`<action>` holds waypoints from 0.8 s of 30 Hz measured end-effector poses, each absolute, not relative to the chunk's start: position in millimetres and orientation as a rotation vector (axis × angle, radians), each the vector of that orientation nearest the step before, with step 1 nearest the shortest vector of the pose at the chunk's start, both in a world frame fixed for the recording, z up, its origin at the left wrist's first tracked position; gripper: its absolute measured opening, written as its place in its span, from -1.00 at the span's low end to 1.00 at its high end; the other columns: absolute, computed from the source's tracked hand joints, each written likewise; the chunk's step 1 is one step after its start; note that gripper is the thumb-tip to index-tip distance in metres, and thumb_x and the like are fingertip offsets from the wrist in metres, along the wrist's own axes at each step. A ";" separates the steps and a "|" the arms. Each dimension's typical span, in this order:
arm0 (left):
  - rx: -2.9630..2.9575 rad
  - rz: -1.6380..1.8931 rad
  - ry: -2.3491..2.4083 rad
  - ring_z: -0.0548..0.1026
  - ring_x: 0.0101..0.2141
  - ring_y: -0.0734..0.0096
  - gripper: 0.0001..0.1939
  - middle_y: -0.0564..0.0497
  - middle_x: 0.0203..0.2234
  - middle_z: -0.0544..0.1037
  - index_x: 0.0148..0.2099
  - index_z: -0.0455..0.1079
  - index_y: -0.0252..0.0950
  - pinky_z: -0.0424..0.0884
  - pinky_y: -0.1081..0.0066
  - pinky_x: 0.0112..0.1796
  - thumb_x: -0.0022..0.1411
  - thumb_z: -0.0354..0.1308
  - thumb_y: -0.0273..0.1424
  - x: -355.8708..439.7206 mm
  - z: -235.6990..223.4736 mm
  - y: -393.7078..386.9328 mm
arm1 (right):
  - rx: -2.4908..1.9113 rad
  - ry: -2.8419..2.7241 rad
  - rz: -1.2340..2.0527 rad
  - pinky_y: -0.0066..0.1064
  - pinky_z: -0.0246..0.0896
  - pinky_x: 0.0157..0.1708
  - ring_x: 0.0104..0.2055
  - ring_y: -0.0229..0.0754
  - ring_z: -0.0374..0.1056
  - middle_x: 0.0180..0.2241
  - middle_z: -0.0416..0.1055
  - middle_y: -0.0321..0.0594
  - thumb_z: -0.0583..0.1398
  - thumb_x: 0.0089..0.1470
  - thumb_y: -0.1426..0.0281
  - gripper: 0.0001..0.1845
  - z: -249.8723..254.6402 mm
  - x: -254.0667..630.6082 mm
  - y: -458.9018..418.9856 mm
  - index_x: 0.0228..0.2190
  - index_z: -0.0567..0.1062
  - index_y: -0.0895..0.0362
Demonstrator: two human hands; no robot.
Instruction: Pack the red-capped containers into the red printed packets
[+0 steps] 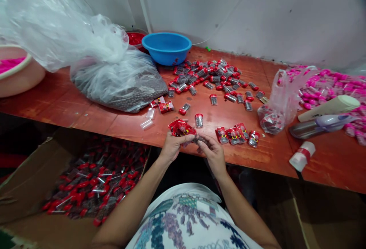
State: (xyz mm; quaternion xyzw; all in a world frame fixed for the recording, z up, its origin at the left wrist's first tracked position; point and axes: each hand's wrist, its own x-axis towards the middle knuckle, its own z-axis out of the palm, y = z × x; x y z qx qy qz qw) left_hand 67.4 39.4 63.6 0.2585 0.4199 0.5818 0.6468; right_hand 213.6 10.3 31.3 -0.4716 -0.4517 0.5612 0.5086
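Observation:
Close to the table's front edge, my left hand (174, 145) is closed around a bunch of red printed packets (180, 127). My right hand (213, 152) meets it from the right, its fingers closed on a small dark piece between the two hands, too small to make out. Just beyond the hands a small clear jar with a red cap (199, 120) stands upright, and another red-capped jar (184, 108) lies tilted. To the right lie several flat red packets (235, 135) with dark contents. Two clear empty tubes (146, 124) lie to the left.
A large clear bag of dark beads (122, 85) sits at the left, by a blue basin (167, 45). Many red-capped jars are heaped behind. Below left, a cardboard box (37, 165) holds more. At right are a plastic bag (278, 104), a bottle (314, 125) and pink-capped jars (323, 85).

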 end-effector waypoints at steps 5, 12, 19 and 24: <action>0.573 1.263 0.997 0.54 -0.40 0.35 -0.33 0.02 -0.35 0.59 0.00 0.39 -0.27 0.49 0.36 -0.33 -0.25 0.42 -0.54 68.6 64.7 38.1 | -1.139 -1.168 1.265 -0.40 0.35 -0.34 -0.38 -0.27 0.37 -0.28 0.49 -0.26 0.23 0.05 0.31 -0.69 31.8 216.9 10.7 -0.12 0.50 0.04; 0.611 1.178 0.999 0.51 -0.49 0.41 -0.72 0.01 -0.51 0.56 -0.35 0.49 -0.40 0.45 0.43 -0.37 -0.20 0.42 -0.48 82.3 54.8 36.3 | -1.154 -1.018 1.301 -0.43 0.36 -0.44 -0.43 -0.29 0.34 -0.31 0.39 -0.26 0.20 0.07 0.26 -0.67 28.0 211.2 10.8 -0.10 0.43 0.05; 0.527 1.226 0.996 0.49 -0.53 0.46 -0.77 0.03 -0.54 0.55 -0.41 0.47 -0.39 0.46 0.45 -0.40 -0.20 0.41 -0.51 90.4 49.7 36.1 | -1.199 -1.225 1.199 -0.43 0.35 -0.41 -0.38 -0.26 0.35 -0.24 0.35 -0.24 0.21 0.06 0.25 -0.63 21.6 223.2 14.4 -0.06 0.46 0.01; 0.434 1.108 0.955 0.55 -0.47 0.36 -0.72 -0.05 -0.46 0.58 -0.32 0.48 -0.40 0.49 0.41 -0.37 -0.17 0.38 -0.56 97.3 45.1 37.6 | -1.314 -1.288 0.989 -0.39 0.31 -0.31 -0.34 -0.22 0.35 -0.32 0.38 -0.25 0.20 0.06 0.22 -0.73 10.4 241.0 23.0 -0.21 0.51 0.07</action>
